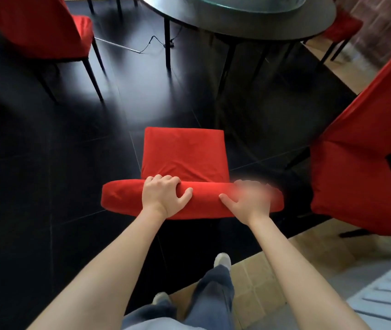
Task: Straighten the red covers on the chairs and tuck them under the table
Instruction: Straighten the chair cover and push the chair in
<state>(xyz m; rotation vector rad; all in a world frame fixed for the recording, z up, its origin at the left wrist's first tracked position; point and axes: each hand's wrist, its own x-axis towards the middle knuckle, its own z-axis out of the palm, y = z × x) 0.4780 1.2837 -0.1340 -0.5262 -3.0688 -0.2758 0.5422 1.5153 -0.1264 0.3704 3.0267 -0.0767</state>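
A chair in a red cover (185,153) stands right in front of me, its seat pointing toward the dark round table (249,22). Both hands sit on the top of its backrest (123,198). My left hand (163,196) grips the backrest top, fingers curled over the far edge and thumb on the near side. My right hand (249,198) lies on the same top edge further right; its fingers are blurred, thumb spread on the near side. The seat's front edge is well short of the table.
A second red-covered chair (361,163) stands tilted at the right, a third (37,27) at the upper left, a fourth (342,27) beyond the table's right edge. A cable and rod (127,47) lie on the black floor under the table. Tan tiles border the floor at right.
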